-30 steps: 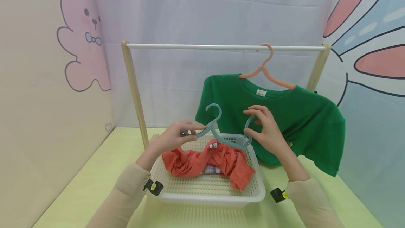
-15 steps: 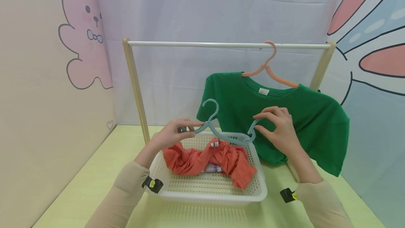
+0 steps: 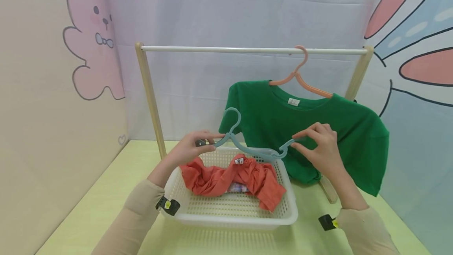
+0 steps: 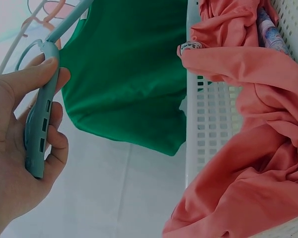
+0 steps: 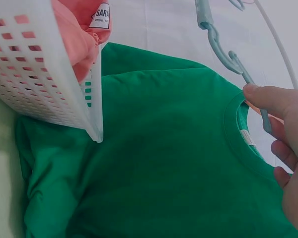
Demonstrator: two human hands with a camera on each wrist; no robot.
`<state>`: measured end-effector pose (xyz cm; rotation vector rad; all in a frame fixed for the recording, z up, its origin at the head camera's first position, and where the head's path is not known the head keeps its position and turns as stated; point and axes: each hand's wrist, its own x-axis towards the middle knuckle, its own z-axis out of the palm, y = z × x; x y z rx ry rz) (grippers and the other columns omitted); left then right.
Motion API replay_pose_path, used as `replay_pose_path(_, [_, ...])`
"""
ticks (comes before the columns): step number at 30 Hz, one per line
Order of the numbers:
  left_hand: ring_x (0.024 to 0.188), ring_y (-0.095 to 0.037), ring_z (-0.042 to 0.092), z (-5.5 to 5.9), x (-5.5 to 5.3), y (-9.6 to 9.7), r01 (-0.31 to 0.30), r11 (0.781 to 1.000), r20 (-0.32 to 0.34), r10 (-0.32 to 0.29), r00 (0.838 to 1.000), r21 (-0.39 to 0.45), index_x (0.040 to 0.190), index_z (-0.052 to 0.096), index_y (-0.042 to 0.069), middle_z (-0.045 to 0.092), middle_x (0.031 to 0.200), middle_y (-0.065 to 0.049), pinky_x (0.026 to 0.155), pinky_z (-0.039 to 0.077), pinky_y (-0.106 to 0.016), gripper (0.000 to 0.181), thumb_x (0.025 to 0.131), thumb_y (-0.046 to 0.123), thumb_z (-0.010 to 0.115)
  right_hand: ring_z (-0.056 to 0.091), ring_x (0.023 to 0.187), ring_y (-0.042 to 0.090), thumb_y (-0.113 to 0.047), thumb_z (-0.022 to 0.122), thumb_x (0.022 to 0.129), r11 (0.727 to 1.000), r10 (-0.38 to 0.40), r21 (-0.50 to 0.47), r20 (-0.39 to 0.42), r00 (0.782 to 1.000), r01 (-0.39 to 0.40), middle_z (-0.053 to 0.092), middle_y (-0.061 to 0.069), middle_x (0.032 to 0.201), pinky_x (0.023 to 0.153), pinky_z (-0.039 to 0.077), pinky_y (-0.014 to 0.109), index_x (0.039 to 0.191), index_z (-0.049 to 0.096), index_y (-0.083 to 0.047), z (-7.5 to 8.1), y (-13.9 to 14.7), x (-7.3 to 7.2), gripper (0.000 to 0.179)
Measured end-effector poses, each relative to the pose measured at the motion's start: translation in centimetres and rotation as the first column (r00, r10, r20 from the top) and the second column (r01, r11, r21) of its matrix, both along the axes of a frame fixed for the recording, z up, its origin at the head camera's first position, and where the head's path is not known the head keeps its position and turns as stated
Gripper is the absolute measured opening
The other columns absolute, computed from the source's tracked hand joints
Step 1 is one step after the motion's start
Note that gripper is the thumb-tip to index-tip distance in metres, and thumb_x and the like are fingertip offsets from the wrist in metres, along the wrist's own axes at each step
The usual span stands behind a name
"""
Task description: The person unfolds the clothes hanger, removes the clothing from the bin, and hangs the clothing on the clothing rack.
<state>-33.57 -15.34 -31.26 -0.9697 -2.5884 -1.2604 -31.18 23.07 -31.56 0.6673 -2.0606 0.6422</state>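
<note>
A blue-green plastic folding hanger (image 3: 249, 151) is held between both hands above the basket, its hook upward. My left hand (image 3: 188, 147) grips one arm of it close to the hook; in the left wrist view the thumb lies along the slotted arm (image 4: 45, 111). At the other arm's tip, my right hand (image 3: 321, 146) pinches the hinged end piece (image 5: 247, 77) between thumb and fingers, and that piece now points outward and up. Below, a coral-red garment (image 3: 226, 178) with a white label lies crumpled in the white plastic basket (image 3: 233, 220).
A green T-shirt (image 3: 318, 137) hangs from an orange hanger (image 3: 311, 88) on the white rail (image 3: 212, 50) of a wooden-post rack, behind my right hand. Under the coral garment shows a patterned cloth (image 3: 237, 187). The pale yellow table (image 3: 92, 204) extends around the basket.
My right hand has moved to the right, swinging the hanger's end piece from nearly upright to outward. My left hand has shifted slightly left and up with the hanger.
</note>
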Motion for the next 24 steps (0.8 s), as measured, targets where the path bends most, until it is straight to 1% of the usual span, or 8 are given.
replay_pose_path(5, [0.086,-0.021,0.054,0.1,-0.1,-0.5,0.003,1.0,0.0,-0.003,1.0,0.015,0.134,0.063,0.022,0.067,0.097,-0.005,0.077,0.049,-0.032,0.041,0.094,0.012,0.066,0.043,0.081,0.021,0.001,0.088,0.065,1.0,0.029,0.011,0.016,0.999,-0.029,0.05,0.007,0.078,0.075,0.023,0.036,0.087,0.074,-0.009,-0.2,0.3,0.2,0.028])
replay_pose_path(10, [0.088,-0.022,0.057,0.0,-0.4,-1.1,-0.028,0.998,0.048,0.025,0.999,0.051,0.136,0.062,0.025,0.066,0.106,-0.005,0.075,0.051,-0.031,0.041,0.096,0.017,0.064,0.044,0.072,0.015,0.001,0.085,0.068,0.999,0.031,-0.01,0.058,0.998,-0.031,0.048,0.002,0.072,0.074,0.024,0.031,0.088,0.074,-0.013,-0.5,0.5,0.6,0.027])
replay_pose_path(13, [0.089,-0.022,0.057,0.0,-0.5,-1.3,-0.044,0.996,0.066,0.039,0.997,0.073,0.137,0.061,0.027,0.065,0.109,-0.005,0.074,0.05,-0.031,0.041,0.097,0.019,0.064,0.043,0.071,0.009,-0.001,0.084,0.071,1.0,0.018,-0.023,0.092,0.996,-0.016,0.048,-0.002,0.07,0.074,0.026,0.029,0.088,0.072,-0.014,-0.8,0.4,0.8,0.024])
replay_pose_path(17, [0.087,-0.024,0.056,0.1,-0.5,-1.3,-0.04,0.995,0.063,0.035,0.997,0.096,0.137,0.061,0.026,0.065,0.111,-0.006,0.072,0.05,-0.031,0.04,0.097,0.02,0.063,0.042,0.07,0.004,-0.002,0.082,0.074,1.0,0.006,-0.024,0.119,0.993,-0.003,0.048,-0.003,0.07,0.072,0.031,0.029,0.087,0.07,-0.014,-1.2,0.1,0.9,0.022])
replay_pose_path(21, [0.088,-0.028,0.056,0.1,-0.7,-1.1,-0.029,0.993,0.052,0.023,0.998,0.113,0.136,0.062,0.022,0.066,0.113,-0.008,0.071,0.049,-0.03,0.04,0.097,0.017,0.064,0.043,0.068,0.004,-0.002,0.082,0.076,1.0,0.002,-0.028,0.135,0.991,0.002,0.05,-0.004,0.069,0.066,0.036,0.026,0.087,0.069,-0.015,-1.5,0.1,1.0,0.021])
replay_pose_path(24, [0.088,-0.028,0.056,0.1,-0.7,-0.9,-0.027,0.993,0.045,0.022,0.999,0.115,0.135,0.062,0.02,0.066,0.111,-0.01,0.071,0.049,-0.029,0.039,0.096,0.016,0.064,0.043,0.067,0.003,-0.003,0.082,0.076,0.999,-0.003,-0.037,0.146,0.989,0.009,0.051,-0.005,0.069,0.063,0.037,0.023,0.087,0.069,-0.016,-1.7,0.1,1.1,0.021])
